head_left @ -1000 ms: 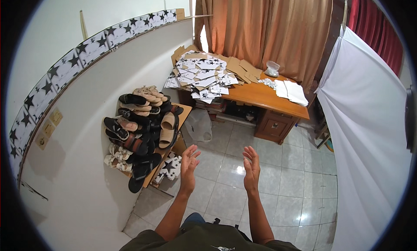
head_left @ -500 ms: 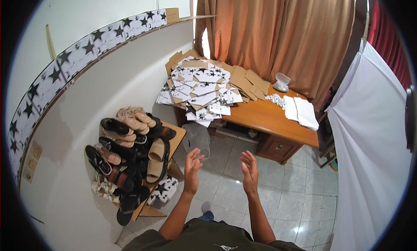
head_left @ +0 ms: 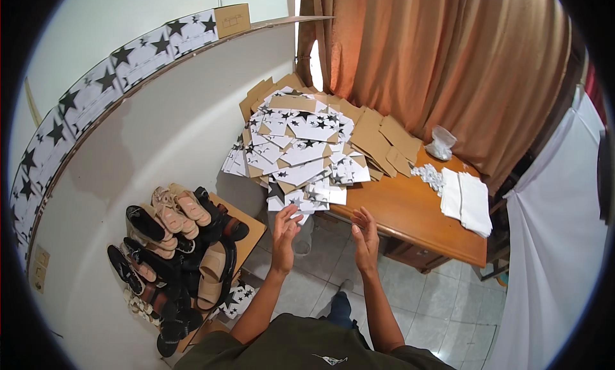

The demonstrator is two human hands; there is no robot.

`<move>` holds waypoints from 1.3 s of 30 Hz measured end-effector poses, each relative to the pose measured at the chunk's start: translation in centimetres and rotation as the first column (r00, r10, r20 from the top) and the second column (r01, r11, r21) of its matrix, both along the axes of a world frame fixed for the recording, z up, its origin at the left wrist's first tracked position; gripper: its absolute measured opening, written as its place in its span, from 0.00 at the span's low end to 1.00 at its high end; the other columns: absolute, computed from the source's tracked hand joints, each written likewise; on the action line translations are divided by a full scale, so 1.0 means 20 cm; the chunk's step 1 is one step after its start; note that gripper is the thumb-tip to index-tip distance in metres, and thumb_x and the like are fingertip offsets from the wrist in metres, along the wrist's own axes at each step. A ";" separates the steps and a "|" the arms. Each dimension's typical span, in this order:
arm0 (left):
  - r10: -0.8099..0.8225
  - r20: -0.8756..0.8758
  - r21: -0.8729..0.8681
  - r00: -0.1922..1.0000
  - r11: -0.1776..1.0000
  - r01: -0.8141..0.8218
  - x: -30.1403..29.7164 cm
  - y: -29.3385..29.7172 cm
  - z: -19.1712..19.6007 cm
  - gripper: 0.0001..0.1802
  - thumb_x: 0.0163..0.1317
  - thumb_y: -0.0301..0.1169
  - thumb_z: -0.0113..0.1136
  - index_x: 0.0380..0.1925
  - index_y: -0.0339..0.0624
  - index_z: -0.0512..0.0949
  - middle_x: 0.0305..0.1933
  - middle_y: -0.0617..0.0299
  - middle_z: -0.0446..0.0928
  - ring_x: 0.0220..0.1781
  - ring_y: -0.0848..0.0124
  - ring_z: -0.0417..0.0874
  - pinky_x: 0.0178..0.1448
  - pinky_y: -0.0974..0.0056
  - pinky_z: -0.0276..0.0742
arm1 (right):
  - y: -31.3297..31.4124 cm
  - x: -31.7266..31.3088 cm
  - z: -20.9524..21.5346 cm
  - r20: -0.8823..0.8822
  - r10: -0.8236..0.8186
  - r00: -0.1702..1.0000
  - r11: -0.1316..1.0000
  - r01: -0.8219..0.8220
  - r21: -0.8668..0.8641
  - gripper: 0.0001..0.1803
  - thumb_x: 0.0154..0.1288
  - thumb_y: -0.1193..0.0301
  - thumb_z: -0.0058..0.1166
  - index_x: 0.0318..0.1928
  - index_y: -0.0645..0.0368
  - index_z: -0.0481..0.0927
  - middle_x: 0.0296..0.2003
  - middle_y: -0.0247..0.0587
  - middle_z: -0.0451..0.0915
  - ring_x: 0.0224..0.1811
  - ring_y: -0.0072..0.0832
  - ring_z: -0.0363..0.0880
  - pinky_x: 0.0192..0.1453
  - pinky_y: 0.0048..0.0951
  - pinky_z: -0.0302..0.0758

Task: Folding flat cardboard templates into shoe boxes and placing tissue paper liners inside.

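My left hand [head_left: 285, 232] and my right hand [head_left: 366, 235] are raised in front of me with fingers spread, and both hold nothing. They hover just before the near edge of a wooden desk [head_left: 410, 213]. On the desk lies a heap of flat white cards with black stars [head_left: 298, 155], mixed with brown cardboard pieces [head_left: 378, 136]. My left fingertips are close to the lowest cards of the heap; whether they touch is unclear.
A low wooden shoe rack [head_left: 246, 232] full of sandals and shoes [head_left: 173, 242] stands at the left against the white wall. A stack of white sheets [head_left: 471, 203] and a crumpled plastic bag [head_left: 441, 143] lie on the desk's right. Orange curtains hang behind. A white sheet hangs at right.
I have moved forward toward the desk. Both hands stayed raised and spread, and now reach the desk's near edge beside the card heap.
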State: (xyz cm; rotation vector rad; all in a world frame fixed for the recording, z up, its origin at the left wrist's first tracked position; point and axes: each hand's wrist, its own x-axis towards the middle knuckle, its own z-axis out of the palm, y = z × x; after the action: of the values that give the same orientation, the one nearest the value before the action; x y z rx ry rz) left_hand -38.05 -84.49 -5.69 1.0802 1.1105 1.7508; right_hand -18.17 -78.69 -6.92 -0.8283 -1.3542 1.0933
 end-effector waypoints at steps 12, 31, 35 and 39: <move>0.256 -0.016 -0.089 0.966 0.962 -0.257 0.54 2.26 0.01 0.32 0.76 0.49 0.44 0.72 0.43 0.60 0.73 0.51 0.65 0.71 0.60 0.71 0.71 0.52 0.65 | 2.52 0.44 0.01 0.043 0.228 0.973 0.973 -0.228 -0.022 0.29 0.74 0.68 0.52 0.71 0.65 0.64 0.62 0.55 0.74 0.64 0.38 0.74 0.68 0.39 0.71; 0.307 -0.016 -0.254 0.952 0.919 -0.301 -0.54 4.84 -0.24 0.31 0.75 0.50 0.44 0.72 0.48 0.61 0.72 0.52 0.66 0.70 0.59 0.72 0.70 0.49 0.65 | 5.14 -0.73 -0.22 0.156 0.245 0.957 0.967 -0.229 -0.111 0.30 0.73 0.64 0.56 0.70 0.63 0.67 0.59 0.53 0.77 0.59 0.36 0.77 0.63 0.38 0.75; 0.297 -0.016 -0.343 0.955 0.895 -0.284 -0.92 5.37 -0.41 0.31 0.75 0.50 0.46 0.71 0.48 0.62 0.71 0.51 0.67 0.70 0.59 0.73 0.70 0.50 0.66 | 5.65 -1.09 -0.33 0.204 0.227 0.952 0.970 -0.204 -0.129 0.30 0.73 0.62 0.56 0.69 0.63 0.68 0.58 0.53 0.76 0.58 0.37 0.77 0.63 0.40 0.75; 0.346 -0.058 -0.444 0.936 0.831 -0.335 -1.24 5.83 -0.65 0.29 0.74 0.49 0.51 0.68 0.47 0.66 0.71 0.52 0.66 0.68 0.61 0.72 0.68 0.49 0.67 | 6.14 -1.34 -0.54 0.466 0.095 0.879 0.994 -0.113 0.010 0.28 0.72 0.63 0.56 0.67 0.64 0.69 0.55 0.56 0.76 0.57 0.49 0.76 0.63 0.45 0.72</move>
State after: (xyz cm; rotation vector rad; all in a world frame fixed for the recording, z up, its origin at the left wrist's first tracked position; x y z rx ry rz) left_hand -62.79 32.12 -18.69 0.5960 1.6733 1.6381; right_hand -44.95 44.18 -17.68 -1.0444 -1.8337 0.9806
